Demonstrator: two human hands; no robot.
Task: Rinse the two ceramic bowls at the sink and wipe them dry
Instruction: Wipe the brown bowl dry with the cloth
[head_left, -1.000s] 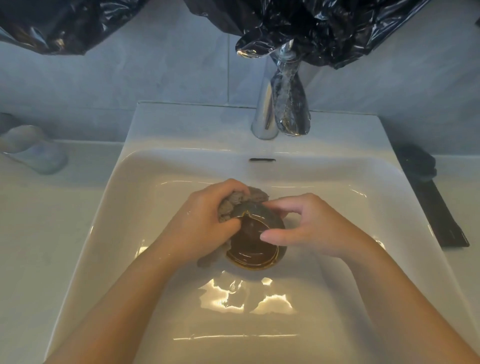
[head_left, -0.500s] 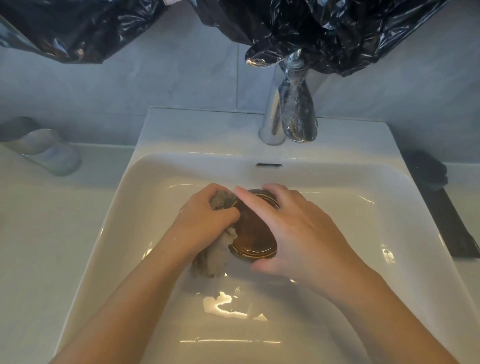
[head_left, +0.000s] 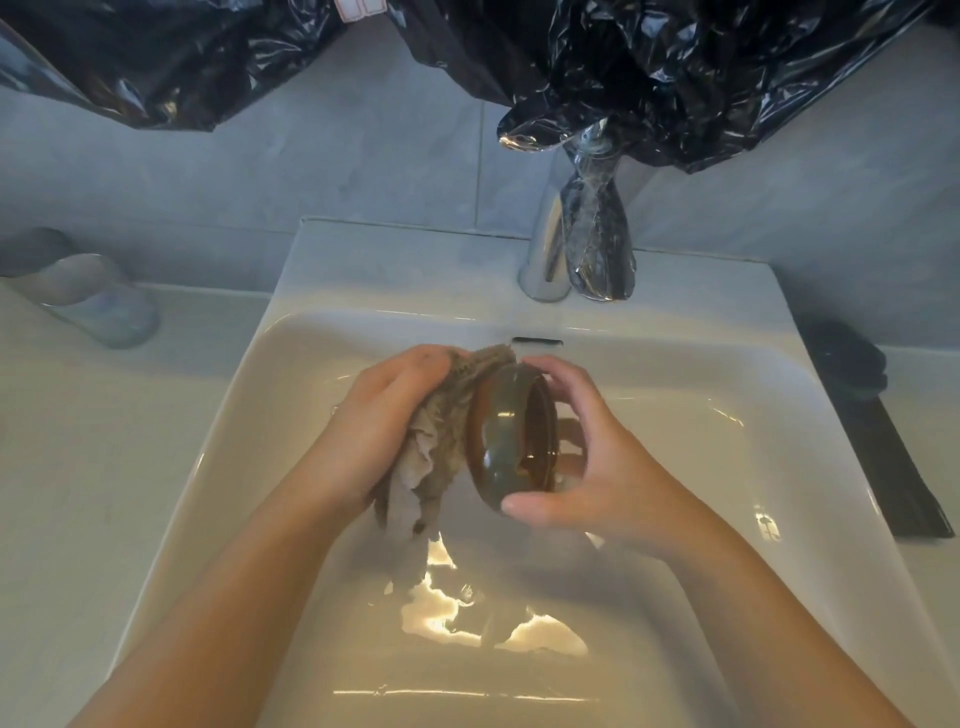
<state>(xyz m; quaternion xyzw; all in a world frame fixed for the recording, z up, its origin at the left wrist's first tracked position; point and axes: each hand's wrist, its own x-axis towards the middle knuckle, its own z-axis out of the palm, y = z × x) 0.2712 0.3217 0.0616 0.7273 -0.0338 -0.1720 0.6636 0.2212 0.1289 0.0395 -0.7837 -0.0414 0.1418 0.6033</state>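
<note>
Head: right fingers (head_left: 567, 383) round bowl (head_left: 494, 441)

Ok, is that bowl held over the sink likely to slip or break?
Probably slippery: the bowl looks glossy, and the right hand holds it by fingertips. Likely stiff and chip-prone over the hard sink. On its side, it might roll.

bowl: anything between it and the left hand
Yes: the cloth lies bunched between the left hand and the bowl, against its outer side. The right hand grips the bowl bare, nothing between them.
</note>
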